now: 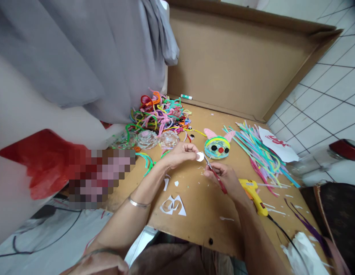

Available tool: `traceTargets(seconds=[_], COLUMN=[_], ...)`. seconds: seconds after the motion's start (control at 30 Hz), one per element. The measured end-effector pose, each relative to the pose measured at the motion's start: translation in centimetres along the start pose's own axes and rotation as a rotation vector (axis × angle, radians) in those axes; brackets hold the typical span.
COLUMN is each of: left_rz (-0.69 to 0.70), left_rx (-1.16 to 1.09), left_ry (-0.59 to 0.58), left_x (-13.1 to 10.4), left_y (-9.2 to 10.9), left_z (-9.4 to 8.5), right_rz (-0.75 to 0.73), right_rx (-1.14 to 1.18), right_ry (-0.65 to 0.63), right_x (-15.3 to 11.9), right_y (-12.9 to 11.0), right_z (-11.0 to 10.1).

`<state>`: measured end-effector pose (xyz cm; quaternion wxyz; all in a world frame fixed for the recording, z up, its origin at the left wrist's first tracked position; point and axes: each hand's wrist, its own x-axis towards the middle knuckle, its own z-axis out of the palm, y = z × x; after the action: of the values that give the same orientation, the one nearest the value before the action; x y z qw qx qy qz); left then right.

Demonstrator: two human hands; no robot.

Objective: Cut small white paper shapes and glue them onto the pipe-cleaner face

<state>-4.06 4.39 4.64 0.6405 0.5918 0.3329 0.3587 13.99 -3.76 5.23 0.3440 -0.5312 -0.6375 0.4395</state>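
Observation:
Between its thumb and fingers, my left hand (184,153) pinches a small white paper disc (200,156). My right hand (223,176) grips red-handled scissors (217,178), whose blades point up and left at the disc's right edge. Just beyond the hands lies a round pipe-cleaner face (217,148) with pink ears, black eyes and a red nose. White paper scraps (173,205) with curved cut-outs lie on the brown table (200,221) nearer my body.
Colourful pipe cleaners (161,114) are heaped at the back left, straight ones (260,152) at the right. A yellow glue gun (256,196) lies beside my right forearm. A cardboard panel (220,61) stands behind. A bottle (323,154) and dark bag (329,217) are right.

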Motion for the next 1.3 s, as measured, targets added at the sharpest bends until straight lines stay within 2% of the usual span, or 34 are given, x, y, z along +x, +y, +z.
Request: traceTargets(seconds=[0.57, 1.3], left_rz=[-0.021, -0.036], left_rx=[0.05, 0.07], left_ry=[-0.147, -0.211], left_x=[-0.4, -0.4], left_y=[0.8, 0.6], left_z=[-0.9, -1.1], right_rz=[0.038, 0.009], right_rx=[-0.041, -0.087], right_ry=[-0.128, -0.134], right_x=[-0.2, -0.2], right_y=[0.1, 0.3], right_z=[-0.7, -0.7])
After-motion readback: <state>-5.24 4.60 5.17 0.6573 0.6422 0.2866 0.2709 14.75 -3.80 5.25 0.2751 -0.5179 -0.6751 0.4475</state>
